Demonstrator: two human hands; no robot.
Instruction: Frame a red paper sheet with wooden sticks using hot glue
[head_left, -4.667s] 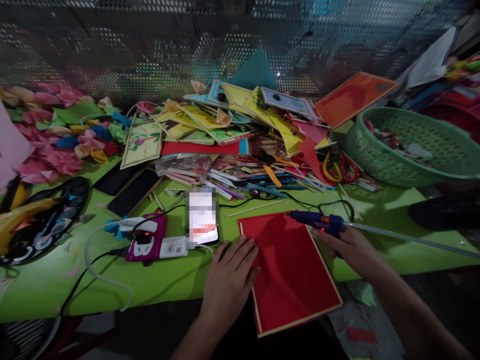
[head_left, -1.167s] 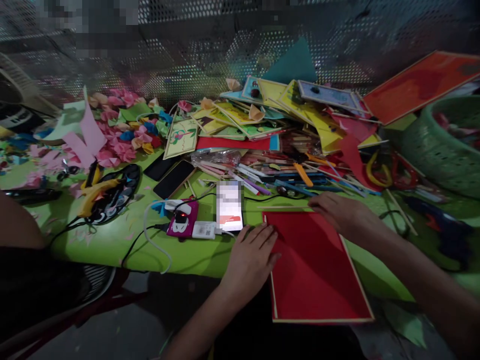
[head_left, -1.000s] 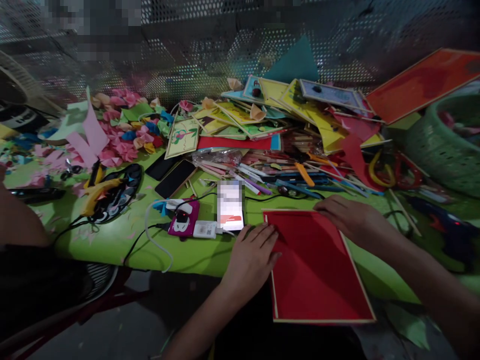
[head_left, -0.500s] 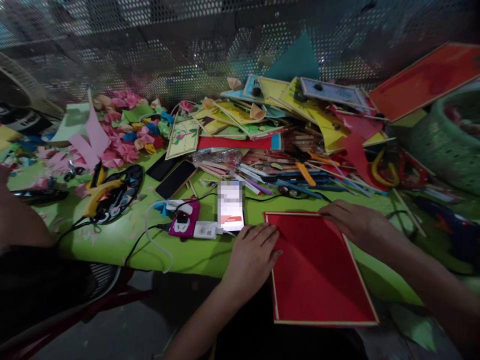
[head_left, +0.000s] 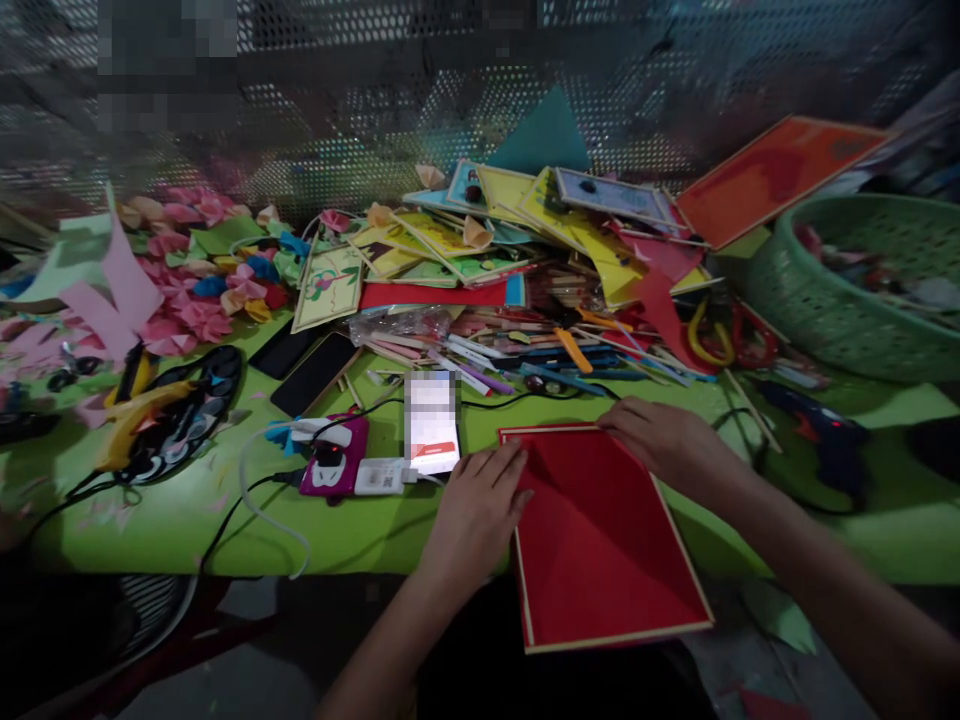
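A red card with a thin wooden border [head_left: 600, 545] lies on the green table [head_left: 187, 520], hanging over its front edge. My left hand [head_left: 476, 515] rests flat on the card's left edge, fingers together. Along the card's top right edge my right hand [head_left: 664, 445] presses palm down. Neither hand holds anything. A blue glue gun [head_left: 817, 430] lies on the table to the right of my right hand.
A lit phone [head_left: 431, 425] and a purple power strip [head_left: 334, 468] sit left of the card. A heap of coloured cards and sticks [head_left: 525, 270] fills the back. Behind right stands a green basket [head_left: 847, 290], behind left paper flowers [head_left: 187, 290].
The glue gun that my right hand held earlier now lies on the table at the right. That hand now presses on the card's top edge. My view has shifted slightly.
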